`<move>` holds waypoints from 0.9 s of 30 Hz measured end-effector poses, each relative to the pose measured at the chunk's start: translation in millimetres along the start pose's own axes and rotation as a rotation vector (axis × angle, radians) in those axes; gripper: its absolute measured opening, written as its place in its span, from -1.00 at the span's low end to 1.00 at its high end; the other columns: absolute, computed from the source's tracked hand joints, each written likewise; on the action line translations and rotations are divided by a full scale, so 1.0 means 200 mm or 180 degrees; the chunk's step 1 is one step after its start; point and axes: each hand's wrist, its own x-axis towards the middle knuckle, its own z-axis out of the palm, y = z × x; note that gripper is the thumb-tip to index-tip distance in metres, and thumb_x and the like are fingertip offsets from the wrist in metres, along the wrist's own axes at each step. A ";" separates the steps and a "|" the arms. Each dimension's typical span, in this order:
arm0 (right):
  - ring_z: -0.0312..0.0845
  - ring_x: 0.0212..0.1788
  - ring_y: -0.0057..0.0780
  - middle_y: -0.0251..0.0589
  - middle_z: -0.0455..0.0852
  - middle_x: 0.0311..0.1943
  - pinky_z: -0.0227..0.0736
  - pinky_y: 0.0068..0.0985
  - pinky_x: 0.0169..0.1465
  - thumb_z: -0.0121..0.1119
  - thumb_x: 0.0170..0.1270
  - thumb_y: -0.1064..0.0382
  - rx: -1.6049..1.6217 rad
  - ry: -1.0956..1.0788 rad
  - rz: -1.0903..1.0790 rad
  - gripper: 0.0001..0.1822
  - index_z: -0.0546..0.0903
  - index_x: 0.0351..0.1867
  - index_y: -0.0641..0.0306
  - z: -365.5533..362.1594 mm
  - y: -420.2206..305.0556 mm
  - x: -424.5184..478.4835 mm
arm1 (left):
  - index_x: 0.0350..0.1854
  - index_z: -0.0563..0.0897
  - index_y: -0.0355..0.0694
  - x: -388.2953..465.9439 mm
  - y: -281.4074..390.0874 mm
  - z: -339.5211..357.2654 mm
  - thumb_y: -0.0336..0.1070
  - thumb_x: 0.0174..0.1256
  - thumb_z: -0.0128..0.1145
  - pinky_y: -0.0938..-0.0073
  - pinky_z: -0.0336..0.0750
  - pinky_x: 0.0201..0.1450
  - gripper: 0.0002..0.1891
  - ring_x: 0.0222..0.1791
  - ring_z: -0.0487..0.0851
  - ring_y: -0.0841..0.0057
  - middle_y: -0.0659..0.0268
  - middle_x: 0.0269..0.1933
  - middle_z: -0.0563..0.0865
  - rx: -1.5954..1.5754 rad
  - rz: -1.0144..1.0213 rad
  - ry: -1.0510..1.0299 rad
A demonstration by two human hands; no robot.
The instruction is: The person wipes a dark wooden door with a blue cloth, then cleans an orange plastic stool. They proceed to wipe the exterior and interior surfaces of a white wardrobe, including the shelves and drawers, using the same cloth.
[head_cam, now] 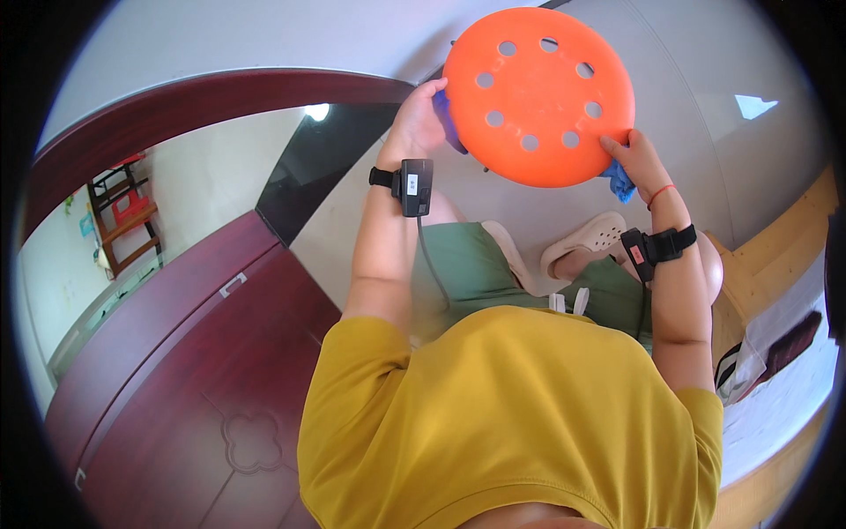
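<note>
A round orange plastic stool seat (538, 96) with a ring of holes is held up in front of me, its top facing the camera. My left hand (424, 116) grips its left edge, where a purple-blue part shows beside the palm. My right hand (634, 159) holds the lower right edge, thumb on top, with a blue cloth (620, 181) bunched beneath the fingers. What lies under the seat is mostly hidden.
A dark red wooden door (264, 370) stands open at the left, by its frame (218, 89). Through the doorway are a wooden rack (129, 225) and a red plastic stool (131, 206). Wooden furniture (760, 271) is at the right.
</note>
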 end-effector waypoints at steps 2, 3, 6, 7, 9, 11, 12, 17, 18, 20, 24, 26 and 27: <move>0.53 -0.32 -0.50 -0.22 0.65 -0.36 0.48 -0.50 -0.23 0.26 0.27 0.04 0.0118 -0.0118 0.0020 -0.54 0.55 -0.09 0.48 0.02 -0.03 -0.02 | 0.11 0.49 -0.32 0.01 0.01 -0.03 -0.27 0.38 0.00 0.20 0.43 0.23 -0.67 0.12 0.59 0.36 0.19 0.08 0.65 -0.0004 0.0048 0.0035; 0.55 -0.30 -0.47 -0.18 0.66 -0.34 0.48 -0.48 -0.21 0.25 0.27 0.04 0.0210 -0.0279 0.0107 -0.53 0.54 -0.09 0.50 0.01 -0.07 -0.03 | 0.12 0.49 -0.33 0.01 0.01 -0.05 -0.27 0.38 0.00 0.21 0.43 0.23 -0.66 0.12 0.59 0.36 0.19 0.08 0.65 -0.0023 0.0045 0.0026; 0.61 -0.26 -0.35 -0.03 0.69 -0.30 0.50 -0.41 -0.17 0.25 0.25 0.06 -0.0487 -0.0380 -0.0038 -0.52 0.53 -0.10 0.55 -0.02 -0.06 0.01 | 0.13 0.48 -0.34 0.04 0.01 -0.08 -0.29 0.37 0.01 0.25 0.42 0.25 -0.65 0.12 0.59 0.35 0.19 0.09 0.64 -0.0081 0.0045 0.0062; 0.63 -0.24 -0.30 0.02 0.70 -0.28 0.51 -0.38 -0.17 0.25 0.24 0.06 -0.0863 -0.0332 -0.0179 -0.51 0.53 -0.10 0.57 -0.03 -0.05 0.03 | 0.14 0.48 -0.35 0.04 0.01 -0.09 -0.30 0.37 0.01 0.26 0.41 0.25 -0.65 0.12 0.58 0.35 0.19 0.09 0.64 -0.0090 0.0056 0.0112; 0.65 -0.23 -0.25 0.09 0.70 -0.28 0.52 -0.34 -0.18 0.26 0.21 0.07 -0.1197 -0.0405 -0.0469 -0.49 0.52 -0.11 0.60 -0.02 0.08 0.11 | 0.02 0.55 -0.31 0.03 0.00 -0.10 -0.28 0.34 0.06 0.32 0.40 0.12 -0.72 0.01 0.54 0.46 0.25 -0.03 0.62 0.0145 0.0299 0.0058; 0.66 -0.26 -0.17 0.12 0.69 -0.31 0.52 -0.28 -0.24 0.28 0.16 0.07 -0.1585 -0.0199 -0.0534 -0.49 0.52 -0.15 0.61 -0.03 0.11 0.14 | 0.22 0.44 -0.42 -0.05 0.01 0.01 -0.45 0.33 0.00 0.33 0.48 0.14 -0.59 0.08 0.59 0.37 0.10 0.12 0.60 0.0093 0.0795 -0.0013; 0.65 -0.28 -0.12 0.13 0.68 -0.33 0.52 -0.27 -0.25 0.33 0.12 0.07 -0.1144 0.0057 -0.0660 -0.48 0.50 -0.15 0.58 0.00 0.14 0.12 | 0.25 0.38 -0.47 -0.06 -0.02 -0.02 -0.48 0.30 -0.01 0.32 0.49 0.17 -0.55 0.07 0.60 0.33 0.04 0.14 0.58 0.0200 0.1075 0.0417; 0.53 -0.04 0.09 0.21 0.55 -0.06 0.49 -0.18 -0.01 0.36 0.10 0.01 -0.1074 0.0751 -0.0428 -0.39 0.42 0.01 0.43 0.12 0.34 0.07 | 0.28 0.40 -0.32 -0.31 -0.01 0.27 -0.45 0.28 0.00 0.40 0.53 0.06 -0.53 0.04 0.56 0.44 0.20 0.14 0.52 0.1143 0.1187 0.1186; 0.51 -0.01 0.07 0.18 0.53 -0.02 0.49 -0.21 0.01 0.38 0.08 0.03 -0.0753 0.0962 -0.0491 -0.40 0.43 0.01 0.41 0.12 0.34 0.00 | 0.27 0.42 -0.33 -0.39 0.00 0.38 -0.45 0.30 -0.03 0.41 0.53 0.05 -0.55 0.08 0.54 0.46 0.21 0.16 0.51 0.1284 0.1073 0.1060; 0.47 0.07 -0.02 0.10 0.49 0.01 0.43 -0.30 0.12 0.39 0.07 0.21 -0.0263 0.0726 -0.0127 -0.39 0.40 0.14 0.30 0.04 0.24 -0.19 | 0.27 0.40 -0.40 -0.51 0.00 0.54 -0.50 0.31 -0.09 0.43 0.46 0.17 -0.55 0.15 0.51 0.46 0.17 0.21 0.49 0.1647 0.0969 0.0695; 0.46 0.02 -0.06 0.00 0.51 -0.03 0.44 -0.29 0.09 0.29 0.09 0.32 -0.0071 0.1506 -0.0339 -0.44 0.39 0.16 0.24 -0.21 0.06 -0.60 | 0.25 0.38 -0.42 -0.78 0.10 0.93 -0.50 0.32 -0.11 0.37 0.58 0.02 -0.57 0.10 0.57 0.37 0.14 0.16 0.51 0.1586 0.0249 0.0222; 0.46 0.04 -0.04 -0.02 0.51 0.02 0.46 -0.28 0.08 0.21 0.10 0.37 -0.0306 0.2046 -0.0491 -0.39 0.35 0.24 0.22 -0.33 0.02 -0.77 | 0.25 0.37 -0.36 -0.93 0.14 1.14 -0.48 0.33 -0.11 0.36 0.58 0.03 -0.58 0.07 0.58 0.36 0.14 0.11 0.53 0.1611 -0.0031 0.0111; 0.48 0.04 -0.04 0.02 0.51 0.03 0.47 -0.28 0.08 0.19 0.09 0.38 -0.0154 0.2057 -0.0019 -0.39 0.36 0.24 0.22 -0.40 -0.04 -0.88 | 0.26 0.36 -0.33 -1.00 0.16 1.22 -0.48 0.33 -0.11 0.35 0.57 0.05 -0.58 0.07 0.58 0.36 0.14 0.09 0.54 0.1645 -0.0077 0.0039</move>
